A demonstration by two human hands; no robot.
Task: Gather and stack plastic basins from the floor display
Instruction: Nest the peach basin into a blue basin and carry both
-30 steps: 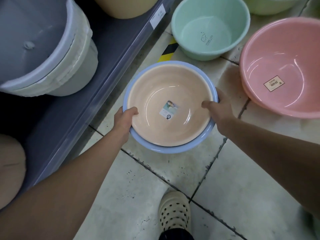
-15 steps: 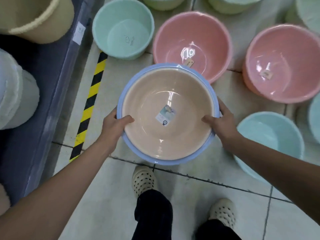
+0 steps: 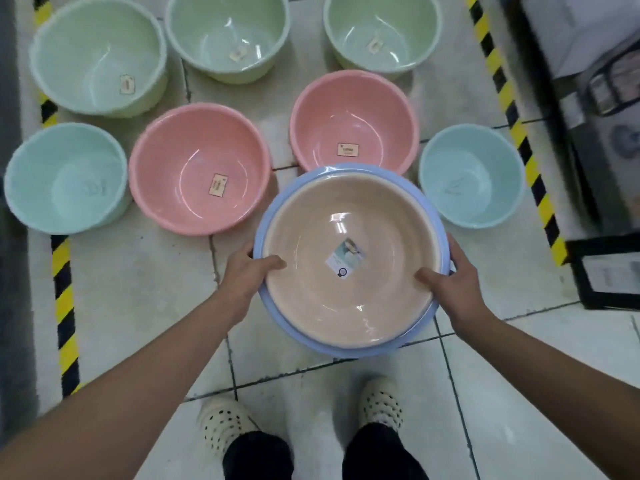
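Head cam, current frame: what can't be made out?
Head view:
- Blue basin: inside hidden by nested beige basin; only rim shows.
- Left hand, right hand: fingers under the rim hidden, thumbs visible.
- Sticker text: too small, blurred.
- Right pink basin: near rim hidden behind held stack.

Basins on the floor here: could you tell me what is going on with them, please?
A person stands over the display holding a beige basin nested inside a blue basin. The left hand and right hand grip opposite sides of the rims, thumbs inside. Seven more sit singly on the tiled floor: three green basins at the back, two pink basins in the middle, and two pale blue basins at the sides.
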